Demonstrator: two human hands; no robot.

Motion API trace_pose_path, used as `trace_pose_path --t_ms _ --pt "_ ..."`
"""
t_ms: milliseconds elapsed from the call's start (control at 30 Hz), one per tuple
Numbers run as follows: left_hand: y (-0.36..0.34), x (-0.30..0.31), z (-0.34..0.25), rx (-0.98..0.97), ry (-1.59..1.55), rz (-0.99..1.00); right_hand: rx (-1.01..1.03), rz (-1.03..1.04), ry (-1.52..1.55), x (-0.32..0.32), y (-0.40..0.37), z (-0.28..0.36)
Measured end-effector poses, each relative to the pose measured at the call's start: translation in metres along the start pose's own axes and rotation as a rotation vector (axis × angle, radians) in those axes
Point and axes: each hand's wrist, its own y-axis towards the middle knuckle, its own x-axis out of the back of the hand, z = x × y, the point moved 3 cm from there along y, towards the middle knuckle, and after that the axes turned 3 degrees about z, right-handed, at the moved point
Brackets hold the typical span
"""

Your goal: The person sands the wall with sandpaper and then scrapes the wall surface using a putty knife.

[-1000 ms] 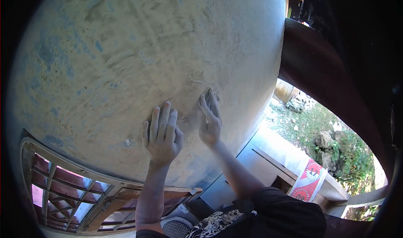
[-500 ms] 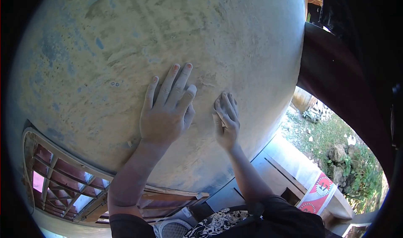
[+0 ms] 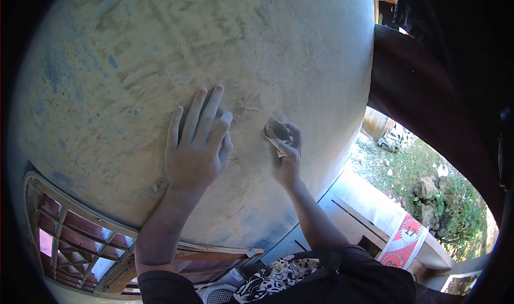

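Observation:
My left hand (image 3: 195, 151) lies on a large plastered wall (image 3: 160, 47), its fingers stretched out and coated in pale dust. The wall is beige-grey with worn blue patches. To its right, my right hand (image 3: 289, 156) is closed around a folded piece of sandpaper (image 3: 278, 132), dark on one face and pale on the other. The sandpaper is turned partly toward me, close to the wall; whether it touches cannot be made out.
A latticed window opening (image 3: 75, 239) with a raised frame is at lower left. At lower right are a red and white numbered banner (image 3: 404, 239) and rocks (image 3: 428, 197) among plants. Dark reddish cloth (image 3: 417, 79) hangs at right. A round mesh grille (image 3: 218, 294) shows at the bottom.
The view has shifted slightly, moving the wall leftward in frame. My right hand has turned and its fingers have lifted, revealing the sandpaper. My left hand keeps its place on the wall.

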Motion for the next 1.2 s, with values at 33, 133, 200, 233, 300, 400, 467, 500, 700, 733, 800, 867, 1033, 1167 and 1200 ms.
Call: trace_pose_path --t_ms 33,133,200,233,300,400,467,500,700,733,800,867,1033,1167,1200 --pt "0.001 0.000 0.000 0.000 0.012 0.008 0.004 -0.015 0.000 0.001 0.004 -0.003" --pt "-0.001 -0.002 -0.003 0.003 0.027 0.003 -0.135 -0.002 0.071 0.002 0.026 -0.005" --pt "-0.002 -0.002 -0.004 0.003 0.032 0.013 -0.086 -0.040 0.087 0.004 0.038 0.006" --pt "-0.001 -0.001 -0.004 0.006 0.033 0.017 -0.089 -0.042 0.094 0.004 0.035 0.007" --pt "0.000 -0.001 -0.006 0.017 0.054 0.004 -0.089 0.019 0.088 0.003 0.023 0.008" --pt "0.001 -0.001 -0.007 0.026 0.074 -0.011 -0.086 0.073 0.092 0.007 0.006 0.002" --pt "0.003 0.000 -0.006 0.032 0.070 -0.003 -0.081 0.056 0.029 0.005 0.007 -0.003" --pt "0.003 0.001 -0.007 0.034 0.070 -0.020 -0.077 0.059 -0.041 0.007 0.006 -0.003" --pt "-0.020 -0.010 -0.022 0.211 0.041 -0.059 -0.092 0.059 0.076 -0.005 0.016 0.027" --pt "-0.027 -0.012 -0.026 0.290 0.023 -0.081 -0.093 0.080 0.079 -0.001 0.010 0.027" --pt "-0.044 -0.015 -0.039 0.393 0.013 -0.033 -0.086 0.155 -0.068 0.005 -0.001 0.030" --pt "-0.055 -0.023 -0.049 0.481 0.003 -0.020 -0.130 0.196 -0.085 0.008 -0.013 0.024" --pt "-0.066 -0.031 -0.060 0.628 -0.054 0.050 -0.174 0.179 -0.102 0.006 0.002 0.017" --pt "-0.067 -0.026 -0.060 0.612 -0.084 0.084 -0.146 0.096 -0.089 0.006 0.023 0.018" --pt "-0.066 -0.027 -0.062 0.621 -0.090 0.095 -0.142 0.080 -0.075 0.005 0.026 0.020"
